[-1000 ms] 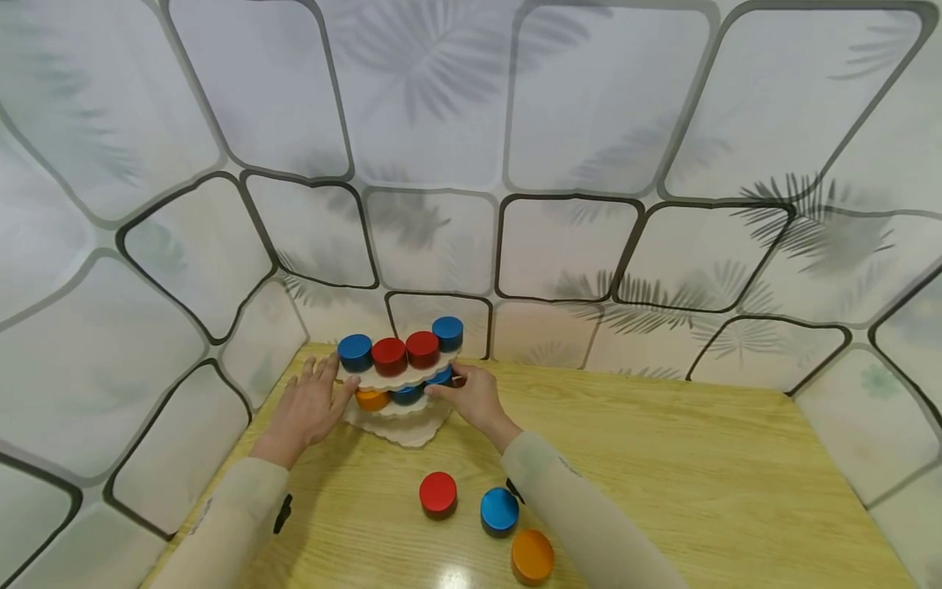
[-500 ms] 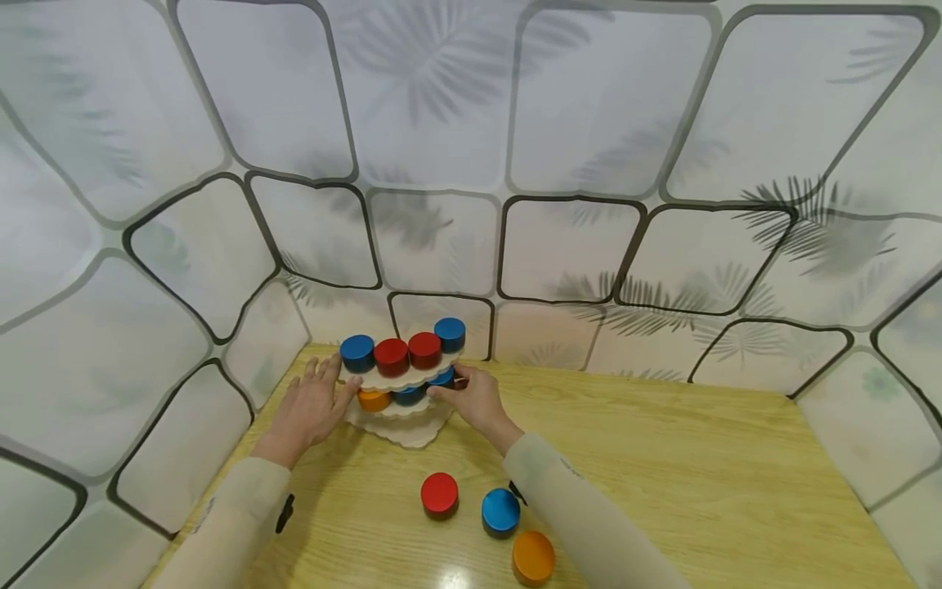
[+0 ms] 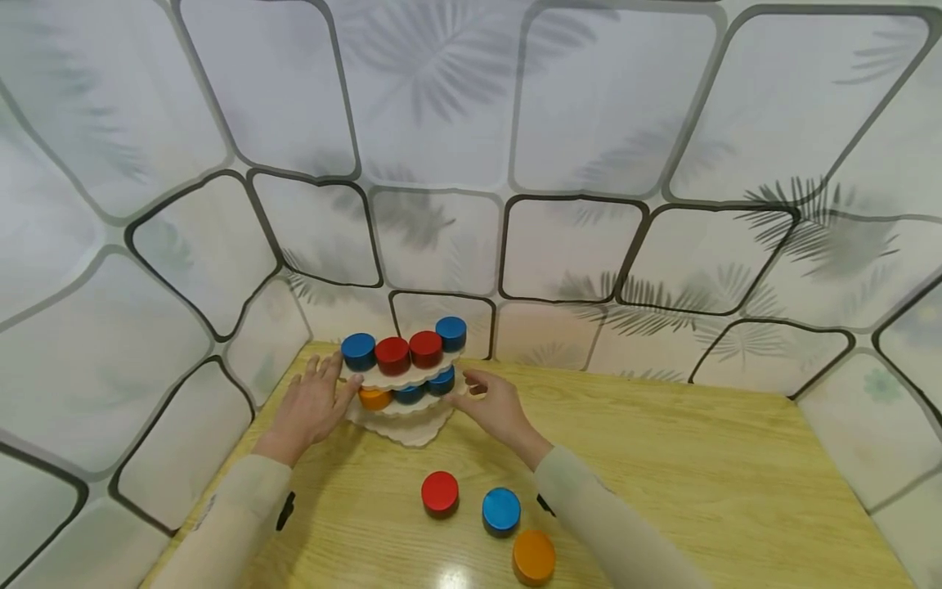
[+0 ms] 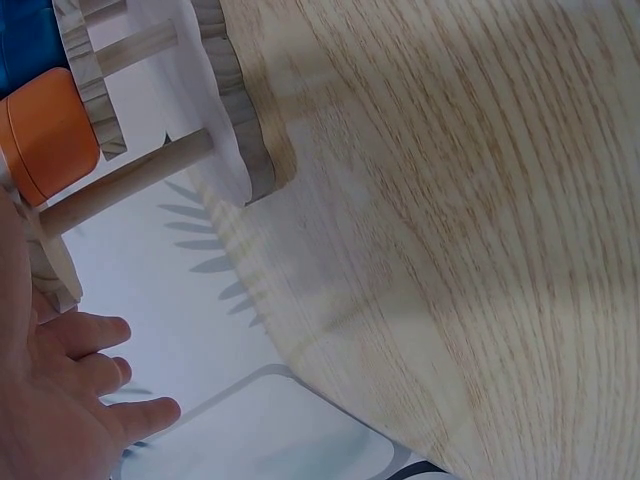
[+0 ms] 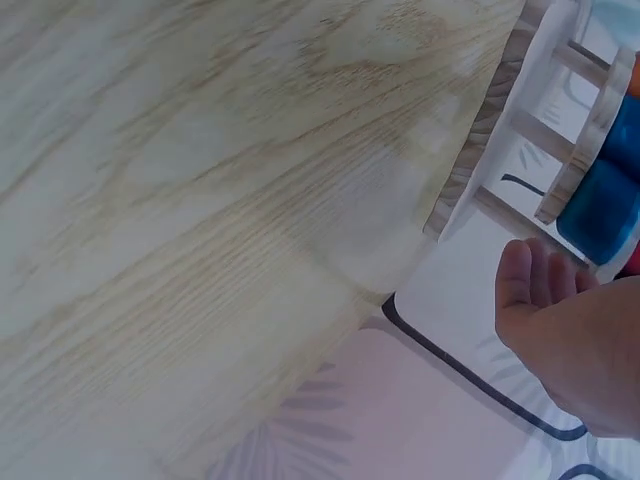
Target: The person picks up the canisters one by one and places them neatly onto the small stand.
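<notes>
The stand (image 3: 409,429) is upright on the table (image 3: 662,458), near the corner where the walls (image 3: 570,249) meet, and it lies between the two hands. The left hand (image 3: 307,409) touches the left end of its upper tier; the fingers are rather straight and spread apart, and the thumb lies at the front side. In the left wrist view, three fingertips extend beyond the edge, and a post (image 4: 130,180) joins the tiers. The right hand (image 3: 500,406) is at the right end of the middle tier, with a gap between thumb and forefinger, holding nothing; whether it touches the stand, one cannot tell. On the upper tier are, from left, a blue block (image 3: 359,352), two red blocks (image 3: 393,357) side by side, and another blue block (image 3: 451,334). Below them, the middle tier carries an orange block (image 3: 375,399) and two blue blocks (image 3: 441,381). In front, well apart from the stand, a red disc (image 3: 440,493), a blue disc (image 3: 502,511) and an orange disc (image 3: 534,557) lie on the table.
</notes>
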### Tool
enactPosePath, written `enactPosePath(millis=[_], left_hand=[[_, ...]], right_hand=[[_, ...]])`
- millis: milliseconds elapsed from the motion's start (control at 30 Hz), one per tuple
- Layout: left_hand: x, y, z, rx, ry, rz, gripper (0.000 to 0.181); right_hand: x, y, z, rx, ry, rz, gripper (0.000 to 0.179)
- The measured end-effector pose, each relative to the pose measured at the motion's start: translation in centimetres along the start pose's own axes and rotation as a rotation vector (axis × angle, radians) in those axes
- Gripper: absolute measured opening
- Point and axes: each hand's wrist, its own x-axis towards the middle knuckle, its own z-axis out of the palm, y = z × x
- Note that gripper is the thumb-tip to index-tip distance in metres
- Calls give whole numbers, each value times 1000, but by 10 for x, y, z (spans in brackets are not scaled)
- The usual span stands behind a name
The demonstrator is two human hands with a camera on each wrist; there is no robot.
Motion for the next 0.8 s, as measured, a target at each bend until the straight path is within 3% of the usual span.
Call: enactPosePath(millis=[333, 800], left_hand=[[1, 2, -1, 2, -10, -8, 84], [0, 0, 0, 0, 9, 7, 82]], right_hand=[[-33, 30, -39, -22, -45, 7, 49], [-73, 70, -76, 14, -276, -57, 54]])
